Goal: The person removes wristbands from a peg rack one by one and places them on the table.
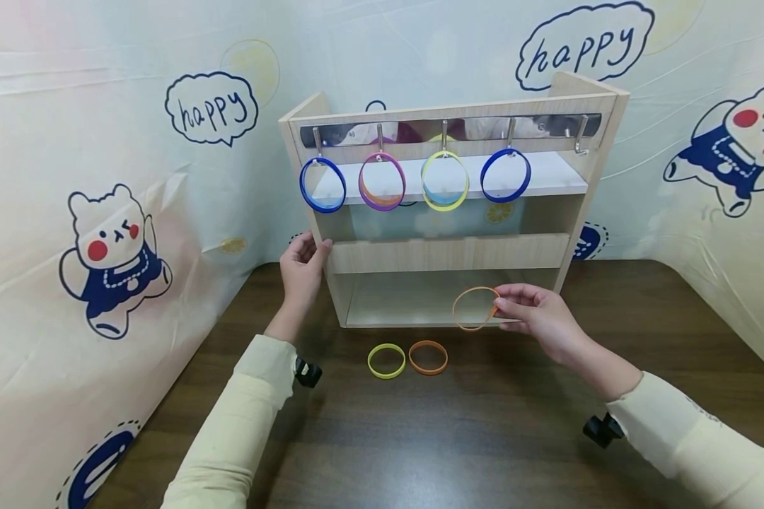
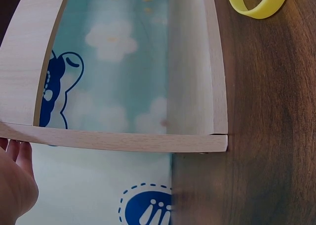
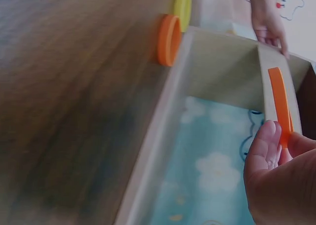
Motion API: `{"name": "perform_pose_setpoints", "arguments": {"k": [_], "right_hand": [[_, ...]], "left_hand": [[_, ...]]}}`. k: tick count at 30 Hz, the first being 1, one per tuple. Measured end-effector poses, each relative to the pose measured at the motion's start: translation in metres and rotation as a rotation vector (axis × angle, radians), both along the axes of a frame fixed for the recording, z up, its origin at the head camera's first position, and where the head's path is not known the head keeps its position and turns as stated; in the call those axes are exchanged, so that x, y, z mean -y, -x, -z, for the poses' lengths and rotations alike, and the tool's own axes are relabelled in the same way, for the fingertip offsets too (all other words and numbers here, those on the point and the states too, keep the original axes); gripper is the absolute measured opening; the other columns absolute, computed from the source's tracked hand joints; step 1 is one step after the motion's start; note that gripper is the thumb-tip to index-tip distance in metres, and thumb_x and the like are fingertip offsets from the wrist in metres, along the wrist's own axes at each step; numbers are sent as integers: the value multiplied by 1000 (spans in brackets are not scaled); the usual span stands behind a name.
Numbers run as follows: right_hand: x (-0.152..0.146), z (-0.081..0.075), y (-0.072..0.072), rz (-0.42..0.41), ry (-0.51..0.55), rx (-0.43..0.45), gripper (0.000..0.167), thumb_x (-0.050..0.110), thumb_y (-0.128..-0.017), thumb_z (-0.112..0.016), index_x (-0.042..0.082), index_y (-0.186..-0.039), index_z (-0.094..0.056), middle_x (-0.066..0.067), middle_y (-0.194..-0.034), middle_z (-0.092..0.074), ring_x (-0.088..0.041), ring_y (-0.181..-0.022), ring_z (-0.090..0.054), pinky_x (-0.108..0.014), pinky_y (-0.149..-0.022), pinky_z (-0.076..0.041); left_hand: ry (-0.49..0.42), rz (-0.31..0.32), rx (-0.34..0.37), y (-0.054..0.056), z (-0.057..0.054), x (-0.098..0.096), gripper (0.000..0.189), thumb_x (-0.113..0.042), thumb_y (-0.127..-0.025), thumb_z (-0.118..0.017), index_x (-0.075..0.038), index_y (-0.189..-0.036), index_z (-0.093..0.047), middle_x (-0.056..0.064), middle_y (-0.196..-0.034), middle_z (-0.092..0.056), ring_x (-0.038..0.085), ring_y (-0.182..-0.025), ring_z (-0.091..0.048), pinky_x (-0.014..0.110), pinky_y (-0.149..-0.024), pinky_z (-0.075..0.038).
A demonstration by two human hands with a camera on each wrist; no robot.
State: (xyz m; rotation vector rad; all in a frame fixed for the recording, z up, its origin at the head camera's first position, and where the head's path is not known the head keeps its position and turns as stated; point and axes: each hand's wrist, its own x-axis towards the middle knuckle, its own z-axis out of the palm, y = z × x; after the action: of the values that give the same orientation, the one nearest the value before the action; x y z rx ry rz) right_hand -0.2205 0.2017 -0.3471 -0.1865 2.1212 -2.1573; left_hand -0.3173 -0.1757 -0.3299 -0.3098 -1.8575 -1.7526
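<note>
Between thumb and fingers, my right hand (image 1: 543, 316) pinches an orange wristband (image 1: 475, 309) by its right edge, in front of the rack's lower opening. The right wrist view shows this orange band (image 3: 280, 101) nearly edge-on. My left hand (image 1: 303, 266) grips the left side panel of the wooden rack (image 1: 448, 253), thumb at its front edge. On the table before the rack lie a yellow wristband (image 1: 386, 361) and another orange wristband (image 1: 429, 358), side by side. In the left wrist view, the left fingers (image 2: 23, 156) touch the panel's outer face.
From a metal hook strip (image 1: 414, 132) hang a blue band (image 1: 322, 185), a purple-and-orange band (image 1: 382, 182), a yellow-and-light-blue band (image 1: 445, 181) and another blue band (image 1: 506, 174). The rightmost hook (image 1: 581, 136) is bare. A printed cloth (image 1: 229, 177) surrounds the brown table (image 1: 458, 438).
</note>
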Motion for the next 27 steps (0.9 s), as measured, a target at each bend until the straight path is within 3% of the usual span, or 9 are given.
{"name": "perform_pose_setpoints", "arguments": {"k": [5,7,14,20,27], "right_hand": [[-1,15,1,-21,21,40,21,6,-95,-61,-1,-115,-60,-2,-95,-67,-12,-87,-67,-33,-78,-56],[-2,21,2,-32,21,57,21,5,-95,-61,-2,-115,-60,-3,-94,-67,-13,-86,-67,-33,-78,-56],[-8,40,7,-57,-59,130,28,7,-96,-61,-6,-120,-56,-7,-94,-66,-15,-90,-66,-37,-81,-55],[-11,53,10,-91,-68,144,30,6,-96,-59,-11,-121,-54,-4,-92,-67,-14,-88,-67,-36,-78,-56],[-11,65,12,-96,-97,153,38,5,-96,-58,-17,-126,-47,-10,-97,-67,-15,-87,-66,-33,-76,-56]], "left_hand": [[-2,1,-2,-1,0,0,33,-15,-91,-68,2,-119,-64,15,-115,-66,18,-98,-63,29,-86,-52],[0,11,5,-8,-6,-3,32,-12,-92,-67,5,-119,-63,17,-115,-66,19,-97,-63,29,-86,-52],[-3,6,3,-8,-6,-2,30,-11,-91,-68,3,-117,-65,16,-114,-67,18,-97,-64,29,-86,-52],[-1,0,15,-8,-6,-2,29,-11,-91,-67,2,-117,-65,15,-114,-66,19,-99,-64,30,-87,-52],[-19,4,9,13,10,5,32,-14,-91,-69,1,-119,-65,14,-115,-66,19,-99,-63,30,-87,-52]]}}
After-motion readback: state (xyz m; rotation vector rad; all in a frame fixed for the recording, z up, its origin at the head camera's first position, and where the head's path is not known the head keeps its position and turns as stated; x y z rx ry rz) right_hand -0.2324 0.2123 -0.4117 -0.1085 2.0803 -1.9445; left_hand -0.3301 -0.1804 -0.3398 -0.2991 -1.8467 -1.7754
